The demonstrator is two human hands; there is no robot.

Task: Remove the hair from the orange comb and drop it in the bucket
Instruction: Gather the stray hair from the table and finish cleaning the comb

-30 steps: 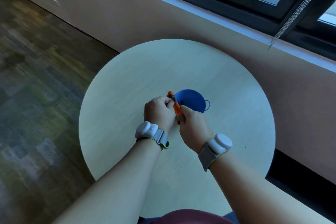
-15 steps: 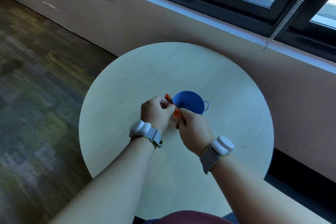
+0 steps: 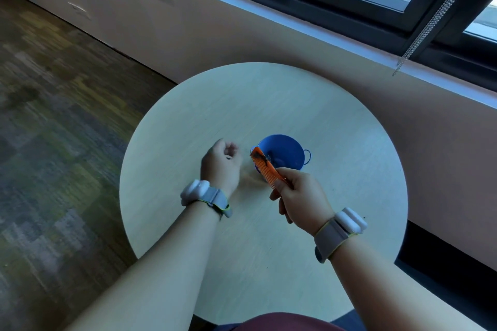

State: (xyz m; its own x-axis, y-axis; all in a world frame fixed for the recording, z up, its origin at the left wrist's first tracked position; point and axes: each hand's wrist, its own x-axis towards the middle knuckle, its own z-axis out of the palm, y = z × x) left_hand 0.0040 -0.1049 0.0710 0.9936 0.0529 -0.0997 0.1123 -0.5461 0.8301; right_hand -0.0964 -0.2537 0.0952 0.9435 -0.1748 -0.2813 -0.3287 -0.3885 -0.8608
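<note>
My right hand [image 3: 302, 196] grips the lower end of the orange comb [image 3: 266, 167], which slants up and to the left over the near rim of the small blue bucket [image 3: 291, 149]. A dark tuft of hair [image 3: 259, 155] clings to the comb's top end. My left hand [image 3: 222, 162] hovers over the table to the left of the comb, apart from it, with its fingers curled. A small dark bit that looks like hair shows at its fingertips. More dark hair seems to lie inside the bucket.
The bucket stands near the middle of a round pale wooden table [image 3: 269, 99]. A wall with a window sill [image 3: 309, 27] runs behind the table, and a bead chain [image 3: 419, 35] hangs at the right. Carpet floor lies to the left.
My hands were together on the comb; the left hand has now pulled away to the left. The right hand keeps hold of the comb, whose teeth and hair now show.
</note>
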